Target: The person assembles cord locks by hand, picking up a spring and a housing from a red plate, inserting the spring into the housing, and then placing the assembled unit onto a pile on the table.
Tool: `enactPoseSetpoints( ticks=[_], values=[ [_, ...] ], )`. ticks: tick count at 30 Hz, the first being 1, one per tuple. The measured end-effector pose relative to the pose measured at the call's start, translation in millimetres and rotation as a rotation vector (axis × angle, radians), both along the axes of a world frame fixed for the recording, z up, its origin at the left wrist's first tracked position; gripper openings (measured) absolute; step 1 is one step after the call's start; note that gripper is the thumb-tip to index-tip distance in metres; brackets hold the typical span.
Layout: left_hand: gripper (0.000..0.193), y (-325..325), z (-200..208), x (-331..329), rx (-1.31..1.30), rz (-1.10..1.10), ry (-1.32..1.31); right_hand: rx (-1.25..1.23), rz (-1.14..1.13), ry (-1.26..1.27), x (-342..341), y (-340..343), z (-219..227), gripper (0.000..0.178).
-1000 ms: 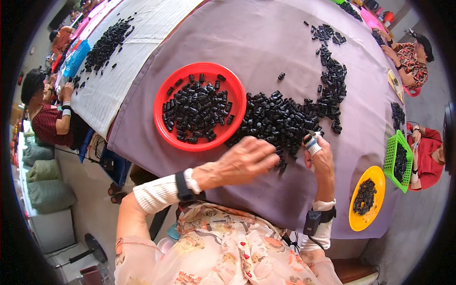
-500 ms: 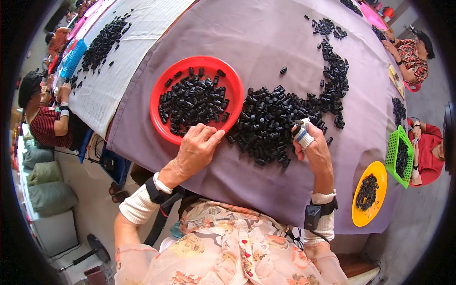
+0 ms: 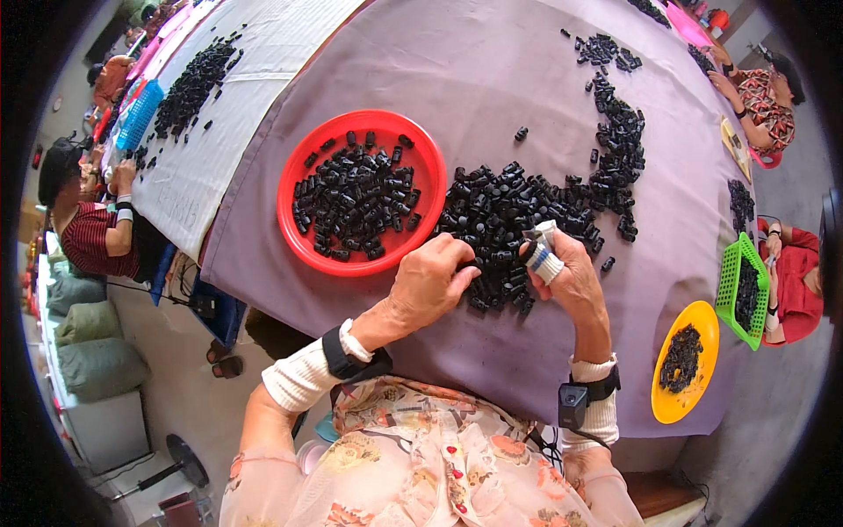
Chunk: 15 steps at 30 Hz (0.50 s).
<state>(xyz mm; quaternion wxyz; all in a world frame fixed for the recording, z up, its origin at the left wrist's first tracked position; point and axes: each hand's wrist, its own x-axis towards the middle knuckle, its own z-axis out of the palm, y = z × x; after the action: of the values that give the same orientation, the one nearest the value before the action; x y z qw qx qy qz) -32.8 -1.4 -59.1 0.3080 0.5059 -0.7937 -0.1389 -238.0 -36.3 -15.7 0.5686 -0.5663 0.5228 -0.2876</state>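
A big pile of small black cylindrical parts point(image 3: 500, 211) lies in front of me on the mauve cloth. At its near left edge is my left hand point(image 3: 432, 279), fingers curled and thumb brought towards the forefinger; dark parts sit right at the fingertips, so what it grips cannot be made out. Over the pile's near right side, my right hand point(image 3: 575, 279) is closed, with a white and blue wrap point(image 3: 545, 263) round a finger. Something pale grey shows at its fingertips, too small to name. Left of the pile, a round red tray point(image 3: 296, 237) holds many of the same parts.
A yellow plate point(image 3: 709, 325) with small dark bits lies at the right edge, beside a green basket point(image 3: 727, 294) of black pieces. A trail of black parts point(image 3: 619, 167) runs to the far right. People work at both sides; a blue basket point(image 3: 140, 114) stands far left.
My left hand has moved right, from the red tray's rim to the pile's edge. My right hand has shifted slightly left and stays closed.
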Motion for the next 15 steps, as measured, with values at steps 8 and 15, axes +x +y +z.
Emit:
enactPoseSetpoints(
  ticks=[8,15],
  values=[
    [0.021,7.4,46.0,33.1,0.927,0.062,1.426,-0.294,0.278,0.038,30.1,-22.4,46.2,0.017],
    [0.019,12.1,62.5,40.8,0.898,-0.027,1.807,-0.225,0.309,-0.07,66.6,-15.7,47.2,0.017]
  ],
)
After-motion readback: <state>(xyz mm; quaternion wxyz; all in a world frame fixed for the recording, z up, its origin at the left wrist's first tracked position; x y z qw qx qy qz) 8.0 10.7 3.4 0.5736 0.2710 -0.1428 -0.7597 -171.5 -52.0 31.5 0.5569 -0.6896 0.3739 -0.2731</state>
